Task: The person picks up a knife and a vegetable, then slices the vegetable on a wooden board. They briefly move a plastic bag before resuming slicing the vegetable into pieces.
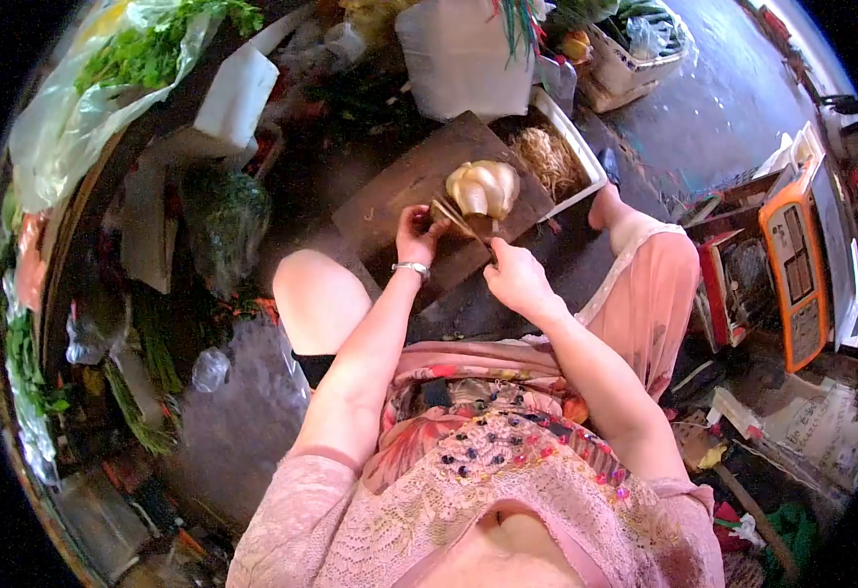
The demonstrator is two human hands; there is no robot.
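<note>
My right hand (522, 279) is wrapped around the handle of a knife (468, 226), whose narrow blade points up and left toward my other hand. Close by the blade's far end, my left hand (419, 237) has its fingers bent in a pinch; what they hold I cannot make out. Both hands are over the near part of a brown wooden board (390, 186) in front of my knees. Just beyond the blade, a small heap of pale cream, rounded vegetable pieces (484, 187) lies on the board.
A white foam box (584, 162) of brown fibrous scraps stands right of the board. Behind it is a tall white container (468, 64). Leafy greens (155, 54) in plastic line the left. At right stand an orange-framed device (796, 274) and a foam box (635, 59) of vegetables.
</note>
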